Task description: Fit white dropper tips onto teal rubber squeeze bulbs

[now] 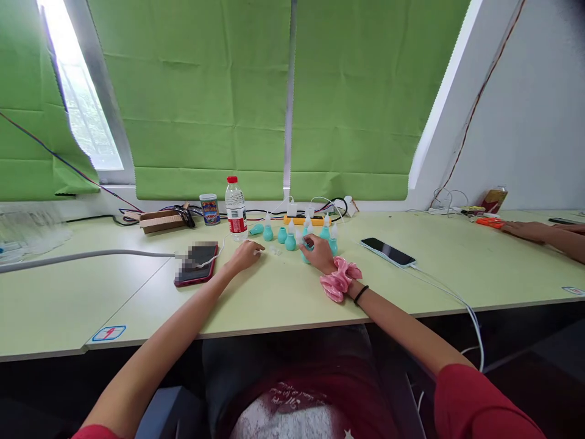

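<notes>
My right hand (319,252), with a pink scrunchie (340,279) at its wrist, pinches a small nasal aspirator (305,257), a teal bulb with a translucent nozzle, partly hidden by the fingers. On the table lies my left hand (247,255), fingers loosely stretched out and holding nothing. Just right of it are small clear pieces (275,250), too small to make out. Several more teal bulbs stand around, some with pointed nozzles, such as the aspirator (290,241). One upright bulb (282,236) shows no nozzle, and another bulb (256,229) lies on its side.
A red-capped water bottle (236,213) and a can (209,210) stand behind my left hand. Phones lie at left (197,268) and right (388,251), with cables attached. Behind the bulbs is a yellow strip (299,221). Another person's hand (525,230) rests far right near an orange object (490,222).
</notes>
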### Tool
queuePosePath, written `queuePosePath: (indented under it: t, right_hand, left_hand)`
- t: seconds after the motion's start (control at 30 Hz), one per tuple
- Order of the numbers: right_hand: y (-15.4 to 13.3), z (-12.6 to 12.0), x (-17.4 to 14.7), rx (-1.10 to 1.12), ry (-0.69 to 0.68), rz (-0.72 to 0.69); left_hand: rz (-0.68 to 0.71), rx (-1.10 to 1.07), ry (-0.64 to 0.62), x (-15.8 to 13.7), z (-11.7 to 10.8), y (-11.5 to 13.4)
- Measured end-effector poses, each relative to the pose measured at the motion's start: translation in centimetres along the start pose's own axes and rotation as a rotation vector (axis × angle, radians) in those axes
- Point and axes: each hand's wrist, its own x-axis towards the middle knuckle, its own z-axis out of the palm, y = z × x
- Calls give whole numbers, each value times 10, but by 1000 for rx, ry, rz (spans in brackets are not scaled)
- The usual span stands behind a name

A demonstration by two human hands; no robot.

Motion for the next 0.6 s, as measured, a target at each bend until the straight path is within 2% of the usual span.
queuePosePath:
  t: [0.23,0.4,0.53,0.6]
  right_hand:
    - [-1,-2,0,93,72,51]
    - [-4,-1,-2,130,111,51]
    - [-9,-2,-4,81,195,-70]
    - [-14,-6,-5,44,275,-174]
  left_hand:
    - [-15,-180,21,1,1,12]
    - [50,-277,53,-1,8,25]
    - [97,-168,89,-4,15,34]
    - [123,-126,56,-4,18,35]
